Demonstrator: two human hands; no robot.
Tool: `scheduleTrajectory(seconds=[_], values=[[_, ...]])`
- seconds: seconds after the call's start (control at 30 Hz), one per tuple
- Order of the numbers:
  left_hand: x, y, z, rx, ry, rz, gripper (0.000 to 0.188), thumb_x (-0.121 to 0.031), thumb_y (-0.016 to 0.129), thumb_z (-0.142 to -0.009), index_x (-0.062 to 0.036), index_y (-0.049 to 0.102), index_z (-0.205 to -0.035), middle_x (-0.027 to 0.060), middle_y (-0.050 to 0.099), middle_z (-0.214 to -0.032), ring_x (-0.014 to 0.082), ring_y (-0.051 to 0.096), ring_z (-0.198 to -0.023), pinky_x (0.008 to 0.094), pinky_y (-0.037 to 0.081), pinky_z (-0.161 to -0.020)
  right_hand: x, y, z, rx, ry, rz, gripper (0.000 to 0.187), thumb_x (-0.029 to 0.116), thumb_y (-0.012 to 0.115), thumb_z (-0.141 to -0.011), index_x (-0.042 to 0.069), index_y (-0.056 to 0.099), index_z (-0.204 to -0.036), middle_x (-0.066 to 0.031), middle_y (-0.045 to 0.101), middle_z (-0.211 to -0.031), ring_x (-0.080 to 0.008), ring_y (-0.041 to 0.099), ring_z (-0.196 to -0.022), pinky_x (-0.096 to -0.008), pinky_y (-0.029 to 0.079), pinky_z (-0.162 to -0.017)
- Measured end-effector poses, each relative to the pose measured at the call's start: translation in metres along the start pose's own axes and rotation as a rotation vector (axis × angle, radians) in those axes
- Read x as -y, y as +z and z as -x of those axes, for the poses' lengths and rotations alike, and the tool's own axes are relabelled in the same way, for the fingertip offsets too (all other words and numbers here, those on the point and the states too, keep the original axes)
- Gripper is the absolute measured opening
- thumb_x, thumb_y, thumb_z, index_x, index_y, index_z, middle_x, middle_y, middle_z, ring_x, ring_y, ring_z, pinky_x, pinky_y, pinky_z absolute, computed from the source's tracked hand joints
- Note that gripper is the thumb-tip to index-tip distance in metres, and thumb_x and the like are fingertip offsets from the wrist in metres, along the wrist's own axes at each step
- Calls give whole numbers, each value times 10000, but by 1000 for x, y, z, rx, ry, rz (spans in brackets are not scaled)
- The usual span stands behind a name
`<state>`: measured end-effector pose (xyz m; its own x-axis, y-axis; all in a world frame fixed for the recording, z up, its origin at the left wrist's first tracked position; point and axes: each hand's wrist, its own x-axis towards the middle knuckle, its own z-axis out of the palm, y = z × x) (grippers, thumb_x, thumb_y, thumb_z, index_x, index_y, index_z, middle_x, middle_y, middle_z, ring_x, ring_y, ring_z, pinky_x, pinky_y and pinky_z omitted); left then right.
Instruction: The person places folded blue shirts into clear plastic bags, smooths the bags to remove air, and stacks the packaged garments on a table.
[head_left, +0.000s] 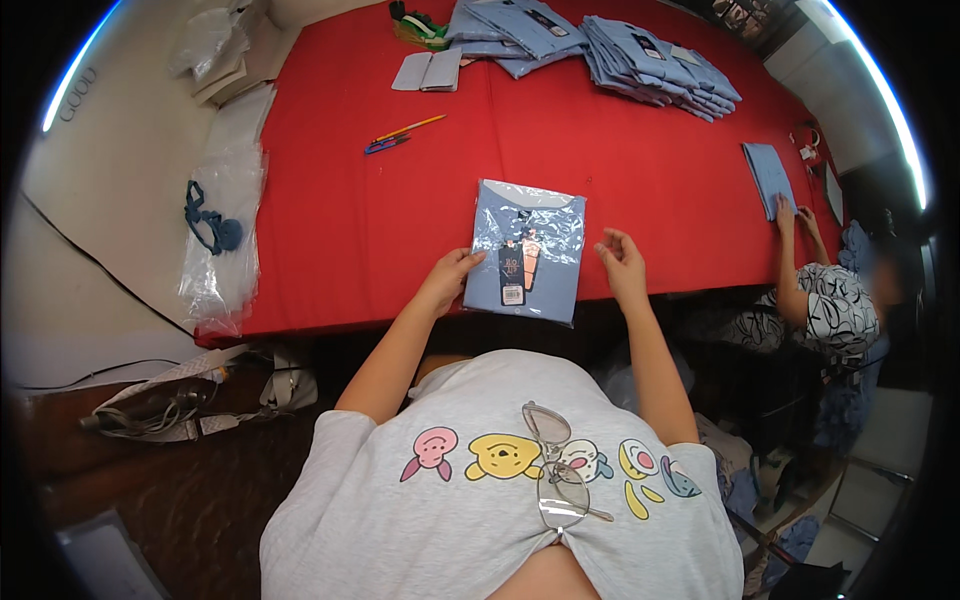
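A folded blue garment in a clear plastic bag (553, 285) lies at the near edge of the red table, its lower end reaching the edge. Through the plastic show a black hang tag (511, 262) and an orange one (533, 255) beside it. My left hand (450, 280) pinches the package's left side between thumb and fingers. Off its right side, a small gap away, my right hand (623, 268) is raised with the fingers apart and nothing in it.
Stacks of bagged blue garments (655, 65) lie at the far side of the red table (340, 220), near an opened notebook (427, 70) and pens (390, 143). Clear plastic bags (225, 265) hang over the left edge. At right, a co-worker's hands (787, 212) touch a folded blue garment (766, 178).
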<state>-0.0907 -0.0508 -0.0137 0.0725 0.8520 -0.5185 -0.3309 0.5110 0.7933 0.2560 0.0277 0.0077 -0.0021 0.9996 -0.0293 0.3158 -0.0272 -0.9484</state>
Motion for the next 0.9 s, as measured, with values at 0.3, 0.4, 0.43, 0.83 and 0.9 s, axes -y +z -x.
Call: scheduleTrajectory(seconds=[0.3,0.4,0.43,0.83,0.9], values=[[18,-19,32,37,-174,-88,467,-375,663,-1059,-11,621,-1349,117,715,-1247,222,713,-1101,369,564,-989,-35,18,102,146,545,-449,325,266,699,-1044,11,682,-1244,-65,738,-1021,-161,715,-877,-314,581,-777],[15,1,34,50,-138,-60,474,-360,677,-1051,-12,612,-1367,116,717,-1255,225,712,-1135,395,566,-1008,-30,33,102,173,572,-564,387,252,719,-1032,7,635,-1319,-65,724,-1017,-146,697,-835,-304,586,-739],[14,5,32,46,-162,-38,478,-342,692,-1042,-12,606,-1379,117,716,-1264,225,708,-1144,395,563,-1011,-16,37,102,198,570,-561,404,244,723,-1029,6,622,-1339,-61,718,-1009,-139,687,-818,-299,585,-731],[-1,58,-10,-36,138,-114,494,-148,753,-993,3,582,-1430,129,701,-1355,218,661,-1234,371,498,-1095,-6,3,29,379,319,-307,429,142,736,-1017,38,628,-1418,-78,740,-1157,-146,696,-946,-292,578,-768],[-23,70,-20,-59,193,-83,489,-138,756,-993,8,584,-1426,126,707,-1348,212,663,-1231,369,499,-1098,6,-3,0,374,225,-319,434,141,725,-1024,39,621,-1434,-75,739,-1184,-151,696,-1002,-299,583,-797]])
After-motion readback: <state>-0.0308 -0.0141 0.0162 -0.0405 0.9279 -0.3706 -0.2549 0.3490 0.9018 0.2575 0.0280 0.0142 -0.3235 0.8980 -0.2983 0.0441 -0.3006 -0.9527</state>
